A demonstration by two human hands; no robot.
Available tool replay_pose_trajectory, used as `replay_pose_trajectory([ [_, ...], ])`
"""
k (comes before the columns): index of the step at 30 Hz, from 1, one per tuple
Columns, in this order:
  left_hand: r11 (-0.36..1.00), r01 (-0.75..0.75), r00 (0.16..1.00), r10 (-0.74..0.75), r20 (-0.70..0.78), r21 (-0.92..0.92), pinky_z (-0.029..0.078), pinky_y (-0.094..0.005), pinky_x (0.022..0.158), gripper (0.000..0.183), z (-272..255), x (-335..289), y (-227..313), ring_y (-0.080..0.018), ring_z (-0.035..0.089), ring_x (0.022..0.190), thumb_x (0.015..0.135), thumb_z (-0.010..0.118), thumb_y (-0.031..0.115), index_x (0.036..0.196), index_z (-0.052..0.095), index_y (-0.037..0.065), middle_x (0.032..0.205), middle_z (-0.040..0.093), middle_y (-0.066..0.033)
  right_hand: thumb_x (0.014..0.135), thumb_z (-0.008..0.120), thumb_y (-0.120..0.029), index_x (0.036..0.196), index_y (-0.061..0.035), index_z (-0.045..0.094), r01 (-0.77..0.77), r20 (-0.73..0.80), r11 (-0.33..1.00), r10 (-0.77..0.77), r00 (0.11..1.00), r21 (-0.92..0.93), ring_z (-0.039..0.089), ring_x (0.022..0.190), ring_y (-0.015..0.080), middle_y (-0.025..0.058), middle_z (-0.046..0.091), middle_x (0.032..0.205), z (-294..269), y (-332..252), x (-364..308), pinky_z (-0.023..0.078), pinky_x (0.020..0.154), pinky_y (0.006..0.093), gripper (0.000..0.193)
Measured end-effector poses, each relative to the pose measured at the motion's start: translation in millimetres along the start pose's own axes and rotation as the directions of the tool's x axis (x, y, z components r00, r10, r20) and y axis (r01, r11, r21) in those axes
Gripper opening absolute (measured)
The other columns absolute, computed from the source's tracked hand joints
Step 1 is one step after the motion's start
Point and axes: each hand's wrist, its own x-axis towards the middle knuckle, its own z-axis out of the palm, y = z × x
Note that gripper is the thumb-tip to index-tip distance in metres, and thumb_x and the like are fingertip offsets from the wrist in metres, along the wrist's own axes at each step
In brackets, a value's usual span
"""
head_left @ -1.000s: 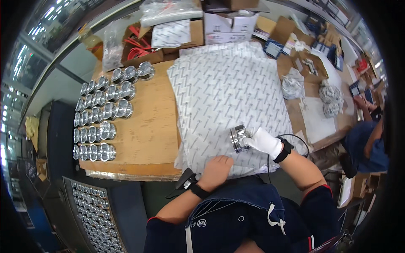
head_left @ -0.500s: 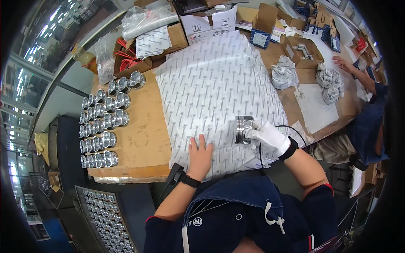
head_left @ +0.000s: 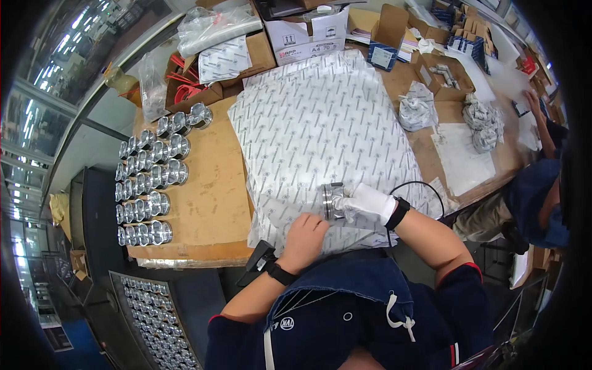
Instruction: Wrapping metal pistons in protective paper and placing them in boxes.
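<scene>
My right hand [head_left: 369, 205], in a white glove, grips a shiny metal piston [head_left: 333, 201] by its side, low over the stack of white printed wrapping paper [head_left: 320, 129]. The piston lies on its side, with its ringed end toward the left. Close to its left, my bare left hand [head_left: 306, 237] has its fingers curled together at the near edge of the top paper sheet [head_left: 277, 211], which looks turned up there. The left fingertips are partly hidden by the hand itself. A black wristband sits on each wrist.
Rows of pistons [head_left: 145, 182] stand on the cardboard-covered table [head_left: 213, 197] at left. A black cable [head_left: 425, 184] runs beside my right wrist. Boxes [head_left: 308, 40] line the back. Wrapped bundles [head_left: 417, 108] lie at right, where another person's arm [head_left: 542, 123] reaches in.
My left hand has gone from spread flat to curled at the paper's near edge, shifting right and nearer. My right hand has brought the piston left and slightly nearer. The other person's hand has moved right.
</scene>
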Motion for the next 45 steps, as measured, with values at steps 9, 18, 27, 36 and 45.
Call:
replay_pose_trajectory([
  [9, 0.957, 0.147, 0.948, -0.208, 0.24, 0.248, 0.044, -0.0405, 0.069, 0.018, -27.0, 38.1, 22.7, -0.0277, 0.055, 0.085, 0.071, 0.061, 0.012, 0.087, 0.06, 0.006, 0.076, 0.051, -0.0079, 0.093, 0.052, -0.018, 0.114, -0.0008, 0.06, 0.038, -0.056, 0.862, -0.076, 0.996, -0.505, 0.061, 0.08, 0.012, 0.0052, 0.067, 0.092, -16.1, 26.3, 24.9, 0.049, 0.072, 0.0276, 0.028],
  [18, 0.826, 0.265, 0.964, -0.244, 0.107, -0.498, 0.041, -0.0385, 0.092, 0.046, 23.2, 67.6, -43.6, -0.0384, 0.051, 0.109, 0.088, 0.058, 0.02, 0.125, 0.043, -0.002, 0.117, 0.052, -0.0244, 0.086, 0.059, -0.03, 0.121, 0.0004, 0.055, 0.411, 0.32, 0.592, -0.259, 0.911, -0.693, 0.058, 0.107, 0.0323, 0.0235, 0.061, 0.111, -29.3, -16.1, -17.2, 0.045, 0.091, 0.0347, 0.046],
  [27, 0.727, 0.583, 0.811, -0.491, 0.319, -0.363, 0.044, -0.0456, 0.085, 0.04, 29.2, 108.6, -53.4, -0.0428, 0.055, 0.1, 0.088, 0.052, 0.024, 0.116, 0.048, -0.004, 0.105, 0.057, -0.0321, 0.076, 0.057, -0.016, 0.103, -0.0092, 0.061, -0.096, -0.166, 0.158, -0.527, 0.833, -0.983, 0.063, 0.06, 0.0332, 0.013, 0.063, 0.067, -28.7, 10.6, 27.2, 0.049, 0.053, 0.042, 0.028],
  [36, 0.471, 0.827, 0.56, -0.652, 0.511, -0.307, 0.047, -0.0346, 0.078, 0.058, 40.2, 136.7, -84.0, -0.0266, 0.06, 0.092, 0.086, 0.054, 0.038, 0.122, 0.044, -0.007, 0.095, 0.062, -0.0178, 0.068, 0.07, -0.019, 0.137, -0.0094, 0.036, -0.012, -0.034, 0.035, -0.76, 0.649, -0.999, 0.062, 0.095, 0.0297, 0.0147, 0.067, 0.095, 0.9, 2.3, 11.7, 0.025, 0.101, 0.0553, 0.077],
  [45, 0.962, 0.096, 0.974, -0.143, 0.176, 0.254, 0.045, -0.0392, 0.088, 0.097, 21.4, 89.5, -48.0, -0.0363, 0.055, 0.102, 0.051, 0.084, 0.025, 0.133, 0.037, 0.006, 0.133, 0.036, -0.0229, 0.06, 0.077, -0.029, 0.126, -0.0005, 0.042, 0.074, -0.074, 0.493, -0.274, 0.959, -0.867, 0.061, 0.074, 0.0348, 0.0154, 0.059, 0.079, -26.5, -60.7, 27.6, 0.049, 0.075, 0.0407, 0.08],
])
